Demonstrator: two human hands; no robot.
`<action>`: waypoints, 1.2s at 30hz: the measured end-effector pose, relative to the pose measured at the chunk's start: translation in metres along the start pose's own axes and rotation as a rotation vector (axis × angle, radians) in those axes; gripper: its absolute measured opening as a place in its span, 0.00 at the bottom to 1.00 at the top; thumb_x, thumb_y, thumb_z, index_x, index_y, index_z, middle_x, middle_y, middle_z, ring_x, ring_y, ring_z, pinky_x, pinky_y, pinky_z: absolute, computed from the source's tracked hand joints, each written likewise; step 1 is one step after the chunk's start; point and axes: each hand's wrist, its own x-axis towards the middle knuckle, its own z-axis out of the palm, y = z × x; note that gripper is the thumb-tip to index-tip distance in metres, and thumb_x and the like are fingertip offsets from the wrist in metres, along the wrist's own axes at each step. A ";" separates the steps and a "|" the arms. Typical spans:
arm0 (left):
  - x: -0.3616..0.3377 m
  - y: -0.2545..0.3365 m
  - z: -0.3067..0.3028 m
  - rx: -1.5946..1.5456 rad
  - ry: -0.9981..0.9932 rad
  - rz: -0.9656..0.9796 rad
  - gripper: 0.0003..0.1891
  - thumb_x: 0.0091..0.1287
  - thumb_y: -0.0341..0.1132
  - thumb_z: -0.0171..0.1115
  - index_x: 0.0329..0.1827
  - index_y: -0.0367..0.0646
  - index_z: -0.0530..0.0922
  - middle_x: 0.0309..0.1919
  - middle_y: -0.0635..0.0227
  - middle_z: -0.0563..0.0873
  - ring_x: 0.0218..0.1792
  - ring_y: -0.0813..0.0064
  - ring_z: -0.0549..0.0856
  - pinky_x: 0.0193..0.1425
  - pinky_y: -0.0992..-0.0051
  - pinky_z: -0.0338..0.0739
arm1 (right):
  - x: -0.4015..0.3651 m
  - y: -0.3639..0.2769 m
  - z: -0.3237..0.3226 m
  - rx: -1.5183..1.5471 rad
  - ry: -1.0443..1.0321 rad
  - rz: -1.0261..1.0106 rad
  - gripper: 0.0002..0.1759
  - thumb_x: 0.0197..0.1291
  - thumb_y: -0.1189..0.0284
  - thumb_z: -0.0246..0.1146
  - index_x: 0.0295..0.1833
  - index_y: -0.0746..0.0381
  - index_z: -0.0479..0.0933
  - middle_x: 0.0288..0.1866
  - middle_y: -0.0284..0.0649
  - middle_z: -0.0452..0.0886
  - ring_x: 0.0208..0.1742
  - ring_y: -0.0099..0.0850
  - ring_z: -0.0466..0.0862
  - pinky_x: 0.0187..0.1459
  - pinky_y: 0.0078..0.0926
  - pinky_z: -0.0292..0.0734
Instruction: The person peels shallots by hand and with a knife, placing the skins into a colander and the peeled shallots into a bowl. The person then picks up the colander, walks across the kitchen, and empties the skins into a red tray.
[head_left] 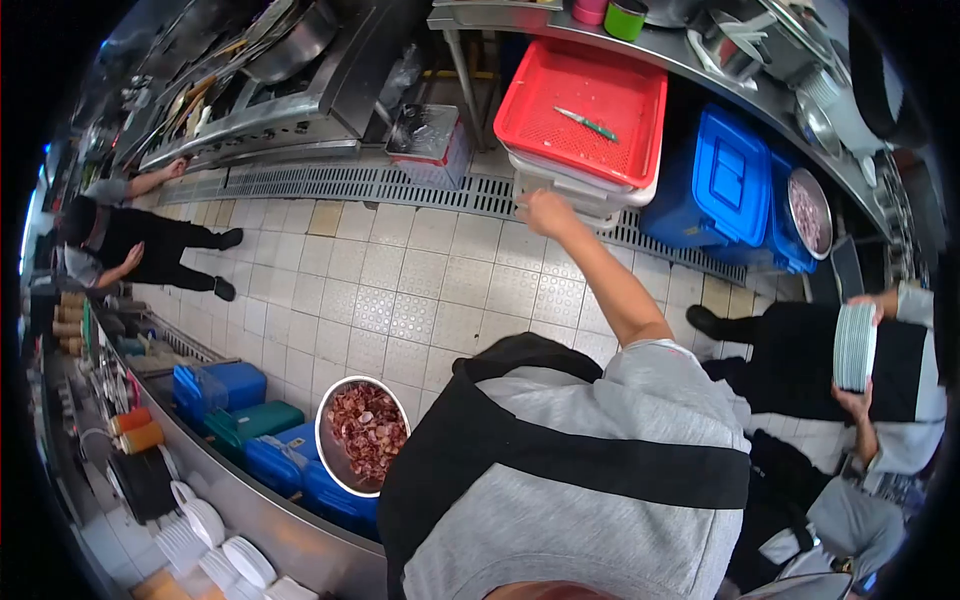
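Note:
My right hand (pixel 546 212) reaches forward, its fingers curled at the near left edge of a white plastic crate (pixel 588 196). On top of that crate rests a red perforated basket (pixel 540 118). A small knife with a green handle (pixel 590 124) lies inside the basket. My left hand is out of sight. Beside my torso, a steel bowl (pixel 322 450) full of dark red cut meat (pixel 368 430) stands over the blue bins on the left, partly hidden by my apron.
Blue lidded bins (pixel 735 180) and a bowl of pale meat (pixel 808 212) stand right of the crates. A steel shelf (pixel 690 72) overhangs them. One person holds stacked plates (pixel 855 347) on the right; another person (pixel 145 245) stands by the stove (pixel 270 130). A floor drain (pixel 330 180) crosses the tiles.

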 end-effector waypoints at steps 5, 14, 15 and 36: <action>0.051 0.056 -0.012 0.030 -0.015 0.040 0.16 0.57 0.34 0.59 0.46 0.36 0.79 0.43 0.58 0.84 0.46 0.60 0.83 0.50 0.63 0.79 | -0.023 0.010 0.011 0.088 0.083 0.165 0.18 0.56 0.63 0.59 0.52 0.55 0.79 0.46 0.53 0.80 0.49 0.49 0.80 0.53 0.42 0.75; 0.115 0.096 0.149 0.080 -0.020 -0.033 0.15 0.57 0.36 0.59 0.44 0.37 0.79 0.41 0.61 0.85 0.43 0.62 0.83 0.49 0.66 0.79 | 0.064 0.153 -0.057 -0.016 0.379 0.461 0.17 0.55 0.67 0.58 0.51 0.57 0.78 0.45 0.56 0.80 0.47 0.49 0.80 0.50 0.43 0.76; 0.126 0.091 0.176 0.064 -0.047 0.027 0.15 0.57 0.35 0.60 0.44 0.37 0.79 0.41 0.61 0.84 0.43 0.62 0.83 0.49 0.66 0.79 | 0.087 0.181 -0.052 -0.046 0.342 0.474 0.17 0.55 0.67 0.58 0.51 0.57 0.77 0.48 0.56 0.78 0.47 0.50 0.80 0.50 0.44 0.76; 0.121 0.099 0.577 0.277 -0.198 0.027 0.18 0.57 0.30 0.58 0.51 0.37 0.72 0.44 0.60 0.82 0.43 0.67 0.83 0.43 0.69 0.82 | 0.173 0.312 -0.226 -0.208 0.803 0.679 0.12 0.61 0.64 0.56 0.43 0.60 0.76 0.39 0.52 0.80 0.38 0.51 0.81 0.37 0.47 0.77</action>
